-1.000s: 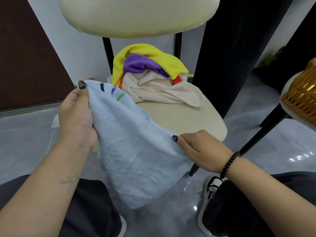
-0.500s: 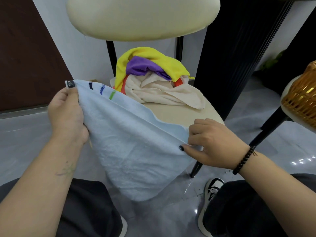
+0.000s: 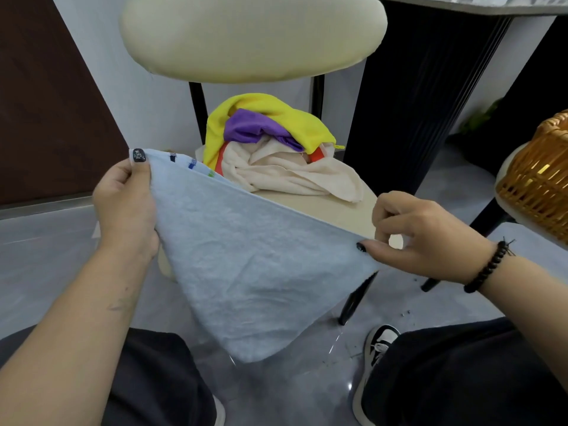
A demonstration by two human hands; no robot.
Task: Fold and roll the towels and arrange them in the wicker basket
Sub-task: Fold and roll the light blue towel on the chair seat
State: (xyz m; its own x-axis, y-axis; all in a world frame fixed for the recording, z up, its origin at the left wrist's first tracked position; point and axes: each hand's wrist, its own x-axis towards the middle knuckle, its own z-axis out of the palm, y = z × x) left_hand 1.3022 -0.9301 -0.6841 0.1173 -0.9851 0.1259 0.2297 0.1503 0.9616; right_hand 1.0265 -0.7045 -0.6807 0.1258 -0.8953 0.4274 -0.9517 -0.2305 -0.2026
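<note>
I see the light blue towel (image 3: 246, 265) stretched between my hands above the chair seat (image 3: 335, 210): my left hand (image 3: 126, 207) pinches its upper corner, my right hand (image 3: 421, 235) pinches the opposite corner, and the rest hangs down to a point. The towel hides the seat's front edge. Behind it lies a pile of towels (image 3: 276, 155). The wicker basket (image 3: 538, 179), at far right, is cut off.
</note>
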